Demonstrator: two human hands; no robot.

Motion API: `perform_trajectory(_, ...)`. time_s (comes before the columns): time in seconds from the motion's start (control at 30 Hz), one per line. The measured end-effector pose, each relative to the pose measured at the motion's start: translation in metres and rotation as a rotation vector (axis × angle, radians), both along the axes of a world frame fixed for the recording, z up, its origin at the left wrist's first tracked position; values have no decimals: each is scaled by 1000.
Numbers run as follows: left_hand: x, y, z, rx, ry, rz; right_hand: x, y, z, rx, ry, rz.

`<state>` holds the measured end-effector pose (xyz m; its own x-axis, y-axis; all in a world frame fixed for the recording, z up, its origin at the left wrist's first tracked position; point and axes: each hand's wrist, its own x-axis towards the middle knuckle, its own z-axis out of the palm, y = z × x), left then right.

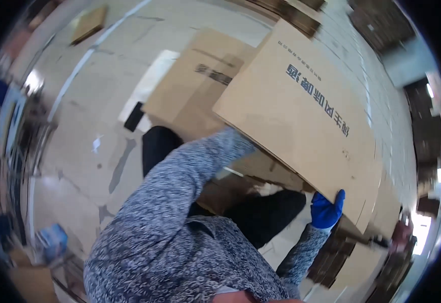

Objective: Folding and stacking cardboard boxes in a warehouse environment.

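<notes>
A large flat tan cardboard carton [301, 121] with dark printing slants across the upper right, raised and tilted in front of me. My right hand [326, 209], in a blue glove, is closed on its near lower edge, the thumb lying over the printed face. Toward the carton's left edge reaches my left arm in a grey knit sleeve [200, 151]. The hand at its end is hidden behind the cardboard, so its fingers do not show. Just left of the raised carton, a second printed cardboard piece [180, 91] lies low, partly covered by it.
My dark-trousered knees [266, 217] are beneath the carton. White lines [86, 55] cross the pale floor, where a small cardboard piece [89, 24] lies at the far left. Brown stacks [382, 22] stand at the far right. More cardboard [362, 267] is beyond my right arm.
</notes>
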<state>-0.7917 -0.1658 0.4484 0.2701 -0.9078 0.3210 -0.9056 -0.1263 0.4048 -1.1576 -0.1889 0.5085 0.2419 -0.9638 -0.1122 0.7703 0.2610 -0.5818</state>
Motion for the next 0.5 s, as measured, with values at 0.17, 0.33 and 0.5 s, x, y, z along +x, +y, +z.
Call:
perform_trajectory(0.17,-105,-31,75,-188,157,174,-2,-20,21,28,87,217)
perform_trajectory(0.33,-110,-27,129,-407,375,178,-10,-39,75,145,229,346)
perform_trajectory(0.5,-8,2,117,-567,590,127,-4,-44,73,319,394,351)
